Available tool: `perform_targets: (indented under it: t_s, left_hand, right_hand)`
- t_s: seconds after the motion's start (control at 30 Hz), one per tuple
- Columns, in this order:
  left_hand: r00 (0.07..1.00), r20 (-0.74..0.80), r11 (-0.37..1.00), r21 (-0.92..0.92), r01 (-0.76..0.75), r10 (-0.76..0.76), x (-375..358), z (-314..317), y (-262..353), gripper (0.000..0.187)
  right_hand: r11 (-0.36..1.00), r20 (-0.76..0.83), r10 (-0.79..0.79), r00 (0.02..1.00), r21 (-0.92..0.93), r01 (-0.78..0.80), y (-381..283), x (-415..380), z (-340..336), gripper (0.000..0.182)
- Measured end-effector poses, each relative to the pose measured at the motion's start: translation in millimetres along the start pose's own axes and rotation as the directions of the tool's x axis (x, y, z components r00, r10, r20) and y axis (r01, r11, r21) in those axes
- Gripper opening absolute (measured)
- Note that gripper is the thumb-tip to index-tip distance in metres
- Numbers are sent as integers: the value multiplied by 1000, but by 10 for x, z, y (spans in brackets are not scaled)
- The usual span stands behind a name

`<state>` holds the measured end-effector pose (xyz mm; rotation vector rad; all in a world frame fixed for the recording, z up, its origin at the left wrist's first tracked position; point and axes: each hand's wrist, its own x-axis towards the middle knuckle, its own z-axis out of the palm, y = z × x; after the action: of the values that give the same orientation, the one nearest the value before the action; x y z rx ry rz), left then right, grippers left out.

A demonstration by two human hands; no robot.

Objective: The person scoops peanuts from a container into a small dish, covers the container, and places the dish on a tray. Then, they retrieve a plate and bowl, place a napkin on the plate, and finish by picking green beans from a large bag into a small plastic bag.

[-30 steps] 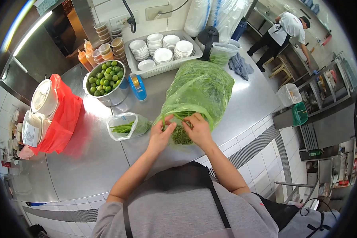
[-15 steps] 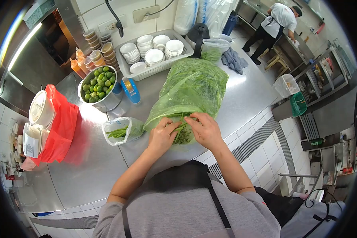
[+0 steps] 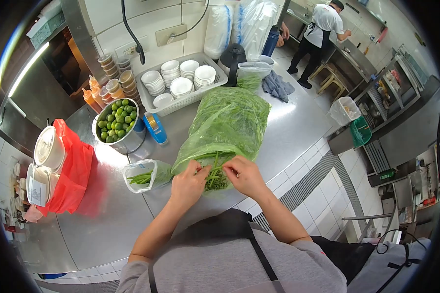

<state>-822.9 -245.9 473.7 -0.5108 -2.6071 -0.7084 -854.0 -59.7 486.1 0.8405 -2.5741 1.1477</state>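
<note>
A large green plastic bag (image 3: 230,117) full of leafy greens lies on the steel counter, its mouth towards me. At the mouth, my left hand (image 3: 188,183) is closed on green stems (image 3: 215,171). My right hand (image 3: 244,177) is beside it, its thumb and fingertips pinched together at the right of the stems; what they hold is too small to make out. Cut green bits (image 3: 216,183) lie below the stems between both hands. Left of my left hand stands a small clear bag (image 3: 164,173) with long green pieces in it.
Behind are a pot of limes (image 3: 132,139), a blue tape dispenser (image 3: 155,128) and a basket (image 3: 181,102) of white cups. A red bag (image 3: 76,171) with tubs stands left. A grey cloth (image 3: 277,87) lies at the right edge. Another person (image 3: 322,27) stands far right.
The view has shifted, so the counter items appear lower and further left. My hands have moved slightly apart at the stems. The far person has straightened up somewhat.
</note>
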Motion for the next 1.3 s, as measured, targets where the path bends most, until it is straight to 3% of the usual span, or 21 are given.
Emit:
perform_targets:
  t_s: [0.03, 0.07, 0.1, 0.13, 0.23, 0.27, 0.3, 0.33, 0.4, 0.43, 0.5, 0.7, 0.77, 0.8, 0.87, 1.0, 1.13, 1.17, 1.2, 1.23, 1.3]
  left_hand:
    - [1000, 1, 1000, 1, 2, -2, 1, 2, 2, 30]
    - [999, -26, 996, -87, 26, -29, 9, 4, -3, 29]
    - [997, -50, 984, -174, 48, -57, 15, 5, -11, 28]
    - [997, -47, 984, -172, 50, -59, 20, 27, -30, 28]
    - [992, -79, 936, -345, 69, -102, -13, 67, -54, 26]
    - [967, -84, 851, -497, 168, -240, -9, 58, -65, 20]
    - [926, -63, 731, -635, 251, -372, 14, 41, -60, 15]
    - [928, -62, 730, -637, 247, -368, 55, 27, -48, 15]
    - [749, 110, 289, -878, 381, -654, 136, -2, -16, 12]
    - [740, 111, 285, -877, 387, -663, 208, 11, -22, 12]
    - [701, 129, 103, -955, 279, -701, 264, 44, -70, 15]
    - [707, 137, 20, -978, 209, -694, 256, 58, -69, 13]
    - [699, 123, -23, -988, 151, -705, 237, 45, -14, 12]
    - [690, 106, -61, -994, 90, -716, 216, 36, 26, 11]
    - [697, 83, -75, -996, 42, -712, 173, 10, 146, 10]
    - [720, 11, -79, -995, -61, -694, 121, -56, 139, 11]
    - [726, 25, -78, -996, -39, -688, 56, -51, 101, 12]
    - [690, -51, -22, -995, -95, -722, 38, -82, 64, 14]
    - [650, -126, 37, -988, -149, -749, 22, -120, 20, 15]
    - [657, -127, 33, -988, -153, -743, 18, -206, -22, 15]
    - [770, -239, 242, -964, -113, -592, 18, -378, -56, 15]
  right_hand:
    - [963, 22, 167, 986, 212, -167, 1, -1, 8, 9]
    - [962, 25, 166, 986, 214, -168, 35, -14, 24, 9]
    - [741, 158, 299, 941, 582, -334, 82, -30, 42, 9]
    - [362, 331, 355, 874, 814, -455, 108, -45, 57, 10]
    - [246, 327, 336, 884, 875, -417, 36, -95, 100, 14]
    - [248, 320, 338, 885, 877, -411, 45, -81, 129, 14]
    - [614, 154, 345, 926, 709, -347, 62, -67, 175, 14]
    - [875, 2, 286, 958, 408, -262, 62, -51, 213, 15]
    - [890, -59, 249, 967, 409, -204, 5, -44, 313, 14]
    - [903, -118, 202, 972, 408, -138, -21, -35, 347, 14]
    - [918, -12, 158, 987, 371, -142, -36, 20, 338, 14]
    - [949, 114, 179, 977, 244, -202, -16, 42, 207, 12]
    - [752, 79, 386, 919, 550, -363, 24, 7, 220, 13]
    - [747, 88, 393, 915, 550, -374, 27, 16, 209, 13]
    - [298, 77, 446, 892, 927, -229, -6, 77, 170, 14]
    - [413, 142, 334, 932, 867, -280, 4, 13, 237, 14]
    - [347, 191, 391, 901, 876, -336, 82, -42, 317, 13]
    - [805, -58, 258, 965, 564, -181, 153, -54, 336, 12]
    - [999, -200, 10, 980, 54, 1, 227, -67, 358, 12]
    - [999, -208, 7, 978, 47, 3, 321, -102, 386, 12]
    - [980, 44, 149, 988, -142, -142, 428, -153, 395, 13]
